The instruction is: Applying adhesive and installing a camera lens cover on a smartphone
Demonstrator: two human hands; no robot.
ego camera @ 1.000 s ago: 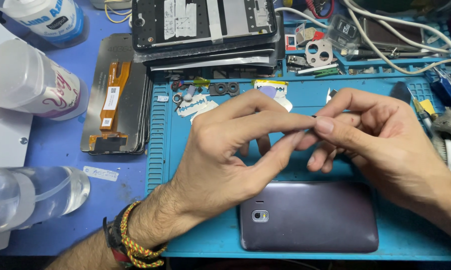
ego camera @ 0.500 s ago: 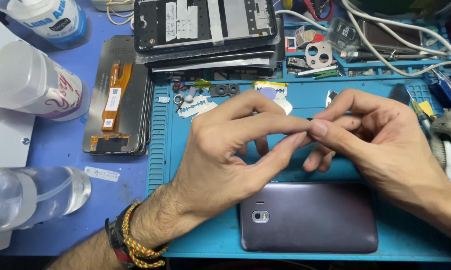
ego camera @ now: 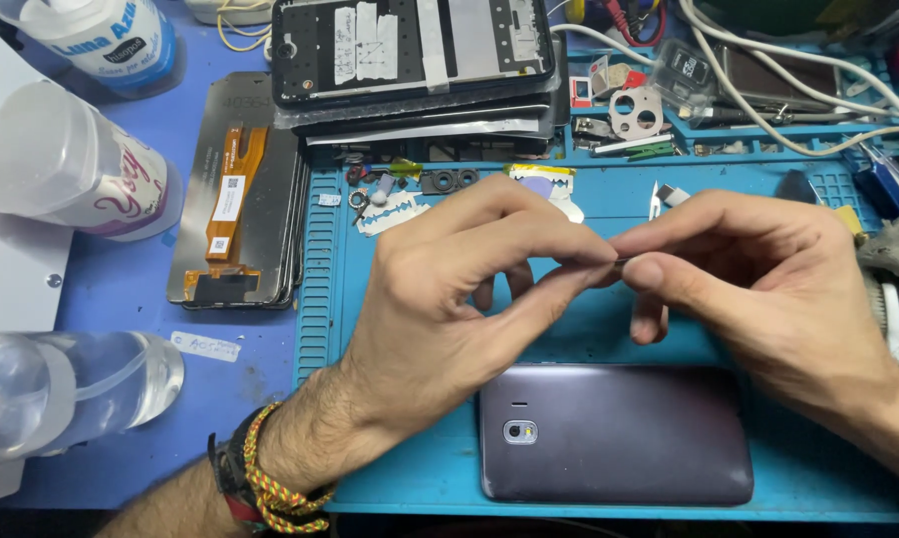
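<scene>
Above the phone (ego camera: 617, 445), which lies back-up on the blue mat (ego camera: 410, 478) with its long axis left to right and camera end to the left, both hands meet in mid-air. Left hand (ego camera: 459, 299) is closed to a pinch, thumb and first fingers pressed on a tiny dark part (ego camera: 621, 261); right hand (ego camera: 768, 289) is pinched on the same part from the other side, remaining fingers curled loosely. The part is too small to identify, possibly a thin strip or pin; it seems to run left-right between the fingertips, parallel to the phone.

Compared with a second ago: almost nothing moved. Hands are at the same spot above the phone, same pinch, maybe a slight tightening of the fingertips. Phone has not shifted. Judged from that, the fine fingertip work on the small part is ongoing and the phone is not being touched at present.

Beyond the phone, farther from the person: loose small parts and a razor blade (ego camera: 395, 211), then a stack of phone frames (ego camera: 420, 70). Left of the phone, off the mat: a display panel with orange flex cable (ego camera: 235, 189), a white bottle (ego camera: 71, 174), a clear bottle (ego camera: 71, 394). White cables (ego camera: 798, 90) sit beyond the phone toward the right.
</scene>
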